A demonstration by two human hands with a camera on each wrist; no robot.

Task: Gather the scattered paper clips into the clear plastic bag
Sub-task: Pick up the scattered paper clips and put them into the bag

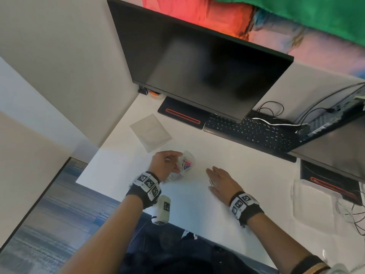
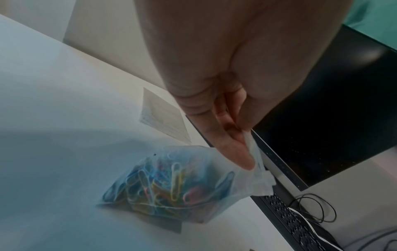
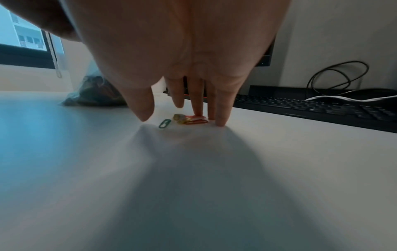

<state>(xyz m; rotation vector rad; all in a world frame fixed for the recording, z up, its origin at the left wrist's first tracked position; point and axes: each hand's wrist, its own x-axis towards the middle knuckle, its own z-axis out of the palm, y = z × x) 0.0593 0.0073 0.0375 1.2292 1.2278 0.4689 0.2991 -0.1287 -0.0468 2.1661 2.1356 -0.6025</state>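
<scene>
The clear plastic bag (image 1: 186, 163) (image 2: 171, 183) holds several coloured paper clips and stands on the white desk (image 1: 197, 210). My left hand (image 1: 167, 165) (image 2: 238, 135) pinches the bag's upper rim between thumb and fingers. My right hand (image 1: 221, 182) (image 3: 180, 117) lies palm down to the right of the bag, fingers straight. In the right wrist view its fingertips (image 3: 221, 122) press on the desk beside a small bunch of red and yellow clips (image 3: 191, 119). A green clip (image 3: 164, 123) lies loose next to the thumb. One clip (image 1: 211, 182) shows by the thumb in the head view.
A flat pale sheet (image 1: 151, 132) lies behind the bag. A dark monitor (image 1: 197, 62) on a black base (image 1: 181, 115) and a black keyboard (image 1: 250, 133) line the back. Cables (image 1: 276, 111) trail at the right. The desk's front edge is near my body.
</scene>
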